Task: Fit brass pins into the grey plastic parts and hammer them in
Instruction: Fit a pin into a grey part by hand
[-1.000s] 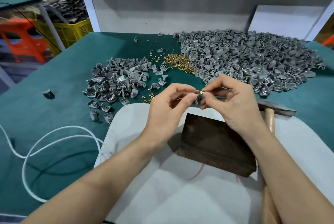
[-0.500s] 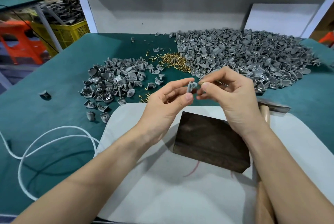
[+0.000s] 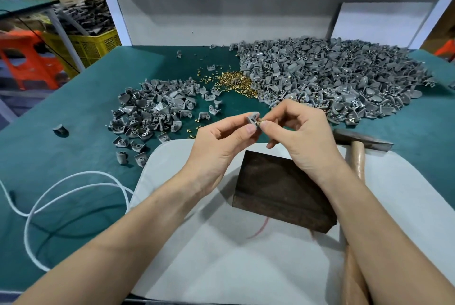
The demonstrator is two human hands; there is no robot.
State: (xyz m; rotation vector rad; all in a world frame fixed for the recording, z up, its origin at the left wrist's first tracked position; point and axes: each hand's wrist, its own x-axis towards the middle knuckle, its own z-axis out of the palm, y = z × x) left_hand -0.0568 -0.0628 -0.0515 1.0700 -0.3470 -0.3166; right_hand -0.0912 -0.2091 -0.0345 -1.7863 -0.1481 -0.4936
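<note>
My left hand (image 3: 221, 142) pinches a small grey plastic part (image 3: 252, 119) between thumb and forefinger, held up over the table. My right hand (image 3: 299, 132) pinches a brass pin (image 3: 261, 123) whose tip touches the part's side. A heap of brass pins (image 3: 236, 82) lies at the back centre. A large pile of grey parts (image 3: 337, 78) fills the back right, and a smaller pile of grey parts (image 3: 152, 110) lies to the left. A hammer (image 3: 358, 154) with a wooden handle rests at the right, beside a dark wooden block (image 3: 278, 189).
A white pad (image 3: 234, 255) covers the near part of the green table (image 3: 61, 137). A white cord (image 3: 51, 194) loops at the left. One stray grey part (image 3: 60, 130) sits alone at far left. A yellow crate (image 3: 93, 46) and an orange stool (image 3: 29, 58) stand beyond the table.
Both hands have stayed together at the same spot. The grey part has turned in my left fingers so its face shows, and the pin now meets its side.
</note>
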